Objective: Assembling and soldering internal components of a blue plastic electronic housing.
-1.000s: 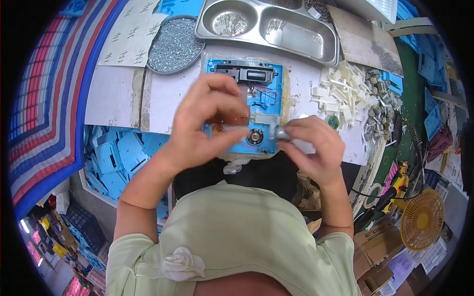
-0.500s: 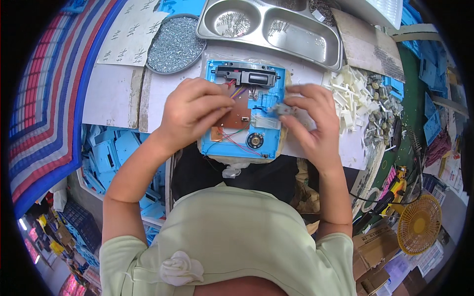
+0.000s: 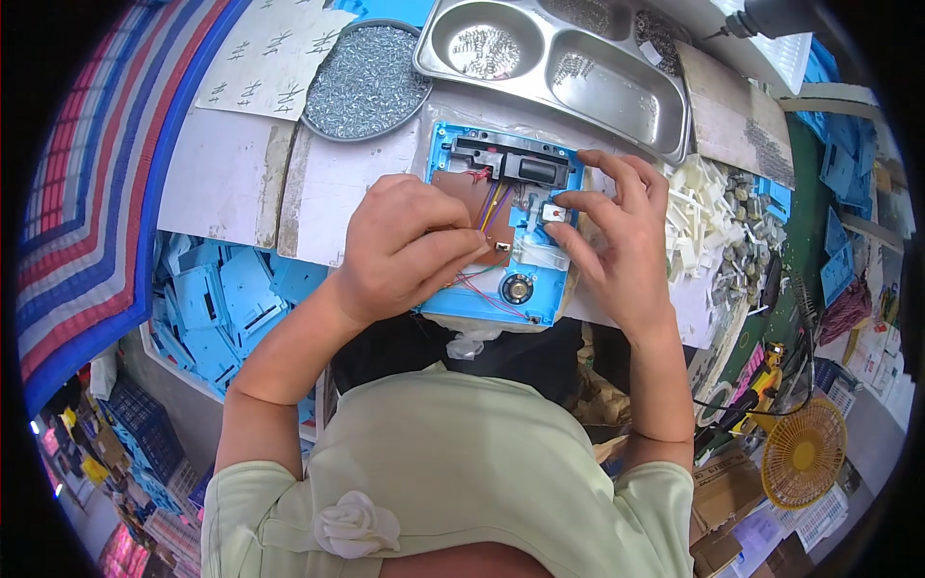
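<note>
A blue plastic housing (image 3: 546,299) lies in front of me. Inside it are a brown circuit board (image 3: 462,193), a black molded unit (image 3: 535,170), a round speaker (image 3: 517,288) and coloured wires (image 3: 495,206). My left hand (image 3: 409,246) is closed in a pinch over the board, beside the wires' lower ends; whatever its fingertips hold is hidden. My right hand (image 3: 621,231) has thumb and index finger around a small metal part with a white face (image 3: 554,213), set at the housing's right side. Its other fingers reach over the right rim.
A round tray of screws (image 3: 366,82) and a steel compartment tray (image 3: 617,91) stand behind the housing. White plastic pieces (image 3: 689,217) and small metal parts are heaped at right. Blue panels (image 3: 222,299) fill a bin at lower left. A dark tool tip (image 3: 742,24) shows at upper right.
The right hand has brought the small metal part down into the housing's right side. The left hand's pinch has moved lower along the wires. The whole scene has shifted slightly rightward in view.
</note>
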Demonstrator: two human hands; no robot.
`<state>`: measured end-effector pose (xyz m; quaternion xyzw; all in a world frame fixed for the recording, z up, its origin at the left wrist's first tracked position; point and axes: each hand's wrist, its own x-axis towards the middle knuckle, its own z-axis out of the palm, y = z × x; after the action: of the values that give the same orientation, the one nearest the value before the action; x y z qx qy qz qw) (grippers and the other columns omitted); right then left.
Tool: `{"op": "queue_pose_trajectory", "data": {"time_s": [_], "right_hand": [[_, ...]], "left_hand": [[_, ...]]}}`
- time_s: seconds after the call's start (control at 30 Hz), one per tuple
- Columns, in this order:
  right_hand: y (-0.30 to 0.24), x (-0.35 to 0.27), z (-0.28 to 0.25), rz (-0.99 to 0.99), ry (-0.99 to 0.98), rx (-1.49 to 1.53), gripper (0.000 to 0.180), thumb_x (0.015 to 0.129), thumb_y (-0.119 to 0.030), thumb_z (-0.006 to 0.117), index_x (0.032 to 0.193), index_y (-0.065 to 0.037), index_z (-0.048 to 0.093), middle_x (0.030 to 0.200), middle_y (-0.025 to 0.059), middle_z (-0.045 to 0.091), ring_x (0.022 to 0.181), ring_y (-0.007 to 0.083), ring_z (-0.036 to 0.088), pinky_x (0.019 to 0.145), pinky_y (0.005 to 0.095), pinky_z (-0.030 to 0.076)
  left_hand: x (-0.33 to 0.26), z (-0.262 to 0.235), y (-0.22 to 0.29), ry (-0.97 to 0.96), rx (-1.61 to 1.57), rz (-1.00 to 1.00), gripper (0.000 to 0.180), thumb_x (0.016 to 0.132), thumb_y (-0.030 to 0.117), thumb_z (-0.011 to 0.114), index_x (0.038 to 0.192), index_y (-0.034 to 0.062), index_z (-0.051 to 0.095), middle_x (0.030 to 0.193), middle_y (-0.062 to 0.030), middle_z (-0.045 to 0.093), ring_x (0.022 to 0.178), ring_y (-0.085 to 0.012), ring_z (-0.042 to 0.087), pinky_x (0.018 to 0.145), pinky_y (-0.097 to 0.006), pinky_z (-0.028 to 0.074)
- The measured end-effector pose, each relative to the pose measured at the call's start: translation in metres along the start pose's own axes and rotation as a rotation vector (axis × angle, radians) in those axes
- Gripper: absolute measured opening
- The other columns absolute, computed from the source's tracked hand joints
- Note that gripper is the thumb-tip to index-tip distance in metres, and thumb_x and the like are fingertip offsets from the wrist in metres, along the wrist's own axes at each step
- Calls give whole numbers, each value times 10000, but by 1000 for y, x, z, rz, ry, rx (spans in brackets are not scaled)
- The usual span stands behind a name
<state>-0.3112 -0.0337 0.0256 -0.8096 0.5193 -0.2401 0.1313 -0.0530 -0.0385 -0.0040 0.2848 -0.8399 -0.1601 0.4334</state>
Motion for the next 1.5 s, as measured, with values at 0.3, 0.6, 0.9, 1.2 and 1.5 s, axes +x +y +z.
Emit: {"op": "queue_pose_trajectory", "data": {"time_s": [0.3, 0.6, 0.9, 1.2, 1.5], "right_hand": [[-27, 23, 9, -152, 104, 6, 276, 683, -51, 795, 940, -103, 707, 1230, 104, 636, 1213, 395, 488, 909, 458, 490], [-29, 28, 21, -175, 102, 70, 170, 700, -42, 775, 849, -76, 702, 1209, 105, 645, 1207, 388, 482, 941, 456, 461], [-27, 38, 15, -151, 92, 173, 154, 729, -65, 778, 855, -78, 692, 1220, 101, 642, 1189, 372, 478, 1007, 469, 398], [-32, 53, 15, -224, 77, 152, 114, 707, -67, 760, 802, -71, 698, 1200, 87, 656, 1192, 371, 483, 1009, 470, 411], [-25, 75, -3, -266, 54, 206, 244, 745, -131, 762, 988, -112, 743, 1230, 95, 656, 1239, 376, 474, 1022, 463, 442]], "left_hand": [[0, -1, -1, 14, -32, -69, 285, 692, 59, 861, 915, 87, 685, 901, -48, 633, 740, -220, 578, 696, -359, 426], [-6, -9, -6, -61, -6, -115, 238, 723, 101, 835, 898, 94, 674, 912, -51, 645, 754, -235, 585, 743, -372, 430], [0, -8, 0, -171, -4, -69, 239, 755, 89, 799, 931, 58, 640, 942, -67, 658, 820, -253, 628, 759, -393, 458], [7, 17, 3, -152, -50, 85, 175, 749, 124, 695, 894, 71, 611, 918, -78, 640, 892, -249, 656, 743, -361, 523], [27, 22, 4, -105, -158, -63, 149, 795, 72, 736, 923, 58, 661, 831, -77, 679, 760, -254, 685, 682, -381, 545]]}}
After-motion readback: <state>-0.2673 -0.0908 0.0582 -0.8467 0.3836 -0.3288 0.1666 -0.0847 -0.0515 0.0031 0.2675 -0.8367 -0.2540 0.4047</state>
